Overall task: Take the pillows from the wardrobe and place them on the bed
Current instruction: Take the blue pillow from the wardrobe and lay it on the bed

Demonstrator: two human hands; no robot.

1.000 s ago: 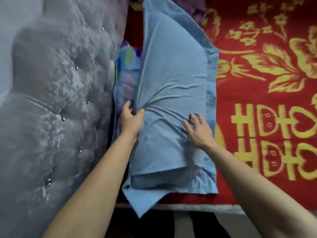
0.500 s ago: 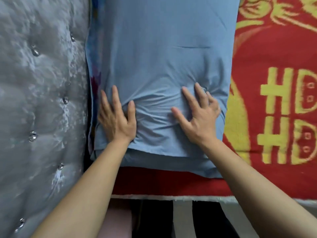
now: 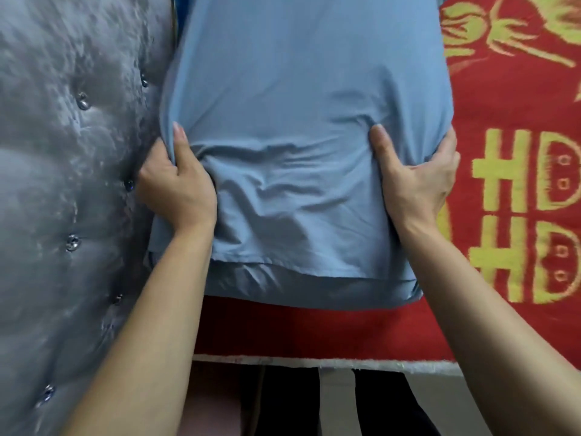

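Both hands now grip the pillow [image 3: 301, 127] edges between them.

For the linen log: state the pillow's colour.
Plain light blue pillow, clearest in the head view.

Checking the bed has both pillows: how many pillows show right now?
1: the light blue fabric pillow, lying on the red patterned blanket beside the grey tufted headboard, gripped by left hand and right hand. Another may lie hidden beneath.
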